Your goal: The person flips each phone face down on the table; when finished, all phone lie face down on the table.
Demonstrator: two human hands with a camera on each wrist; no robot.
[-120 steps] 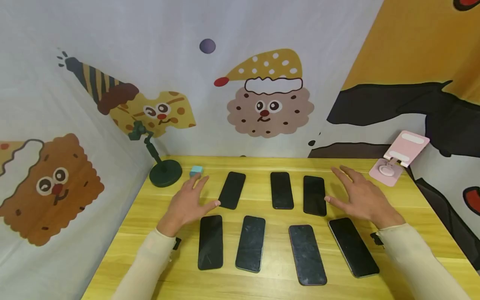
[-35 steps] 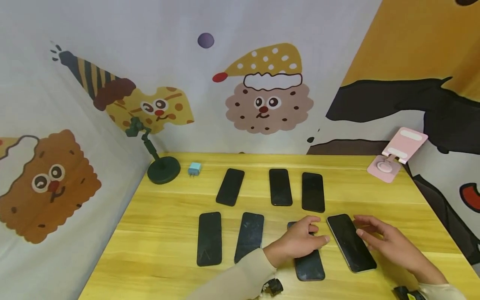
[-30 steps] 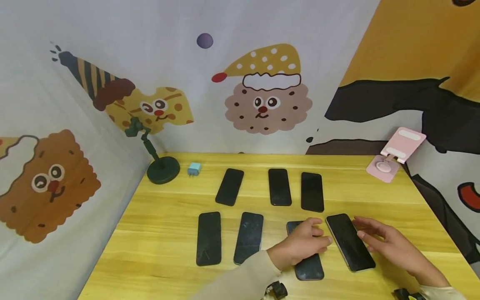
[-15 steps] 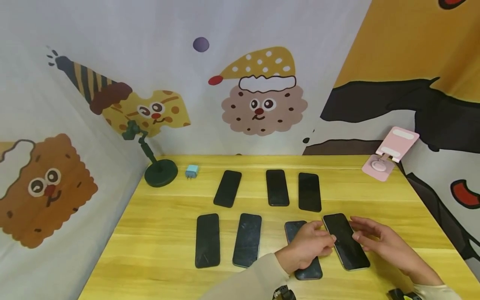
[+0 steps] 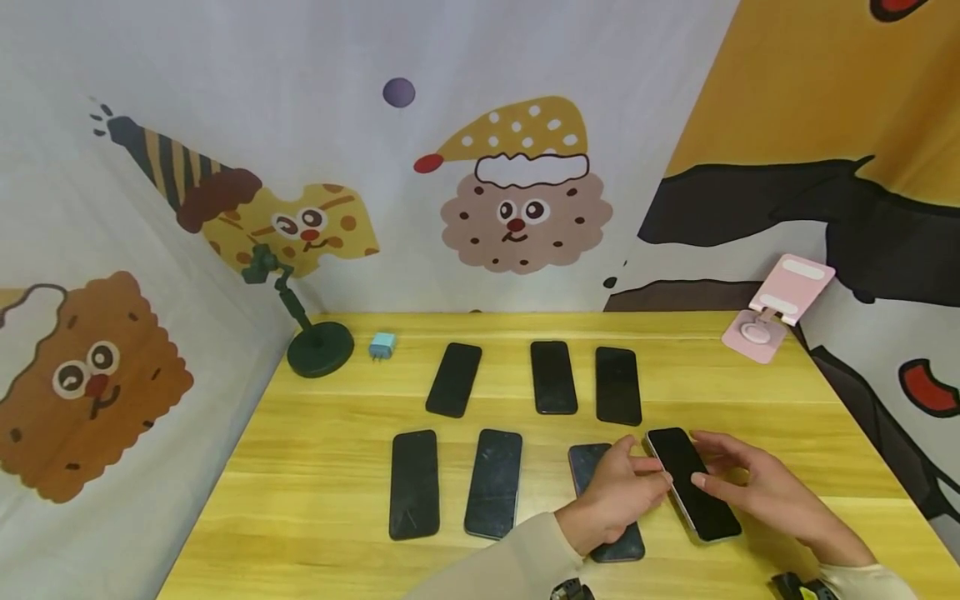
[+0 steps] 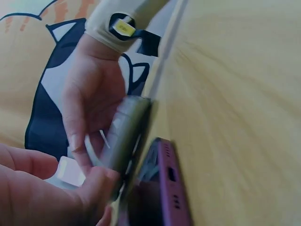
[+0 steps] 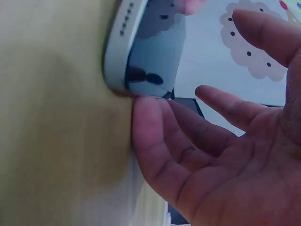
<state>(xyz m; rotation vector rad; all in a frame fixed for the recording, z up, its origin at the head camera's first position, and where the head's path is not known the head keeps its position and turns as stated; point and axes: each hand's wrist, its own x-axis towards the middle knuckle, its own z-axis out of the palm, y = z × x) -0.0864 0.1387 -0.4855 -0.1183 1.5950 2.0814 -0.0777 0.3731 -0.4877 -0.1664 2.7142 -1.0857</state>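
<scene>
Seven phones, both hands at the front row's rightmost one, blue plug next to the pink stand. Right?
Not quite: the head view shows the blue plug next to the green stand, not the pink stand. Rest holds: seven phones, with left hand and right hand at the front row's rightmost one.

I count seven flat rectangular phones with black screens (image 5: 553,377): three in the far row, four in the near row. There is one dark green stand with a round base (image 5: 320,348), one pale blue cube-shaped plug (image 5: 382,345), one pink folding stand (image 5: 793,285) and one yellow wood-grained table (image 5: 307,467). My bare left hand (image 5: 618,493) and bare right hand (image 5: 757,490) make two.
</scene>
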